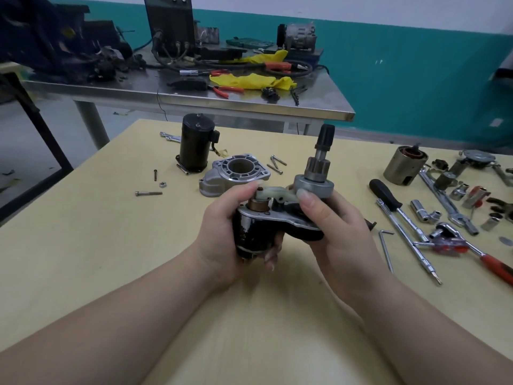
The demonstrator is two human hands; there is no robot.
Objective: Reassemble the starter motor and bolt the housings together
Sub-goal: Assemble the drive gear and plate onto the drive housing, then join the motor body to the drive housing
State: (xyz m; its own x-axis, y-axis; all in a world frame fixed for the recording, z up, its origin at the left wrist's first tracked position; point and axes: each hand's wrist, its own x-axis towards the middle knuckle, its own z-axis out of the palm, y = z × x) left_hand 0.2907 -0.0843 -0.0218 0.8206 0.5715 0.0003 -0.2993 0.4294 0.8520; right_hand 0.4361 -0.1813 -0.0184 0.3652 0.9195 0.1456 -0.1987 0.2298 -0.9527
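Starter-motor sub-assembly (277,226), a glossy black body capped by a flat grey metal plate, is held above the pale wooden table (83,245) in both hands. From the plate rises the drive pinion (315,173), a dull steel drum with a toothed collar and a dark shaft tip, and beside it sits a white plastic shift fork (270,193) linking to a coppery plunger stub. Left hand (224,237) wraps the black body, fingers curled round it, thumb up by the fork. Right hand (337,232) grips the plate's right end, thumb pressing the drum's edge.

Risks, as I judge them: the fork looks loosely seated and could slip off the pinion collar if the assembly tilts; the smooth black casing may slide in the palm.

Behind, resting on the table, lies the cast aluminium nose housing (236,173), ribbed and matte, with a round bore. Further back stands the black cylindrical motor body (195,145). Long bolts (277,163) lie just beside the housing and could roll. Chrome sockets and a ratchet (472,245) are scattered to the right.
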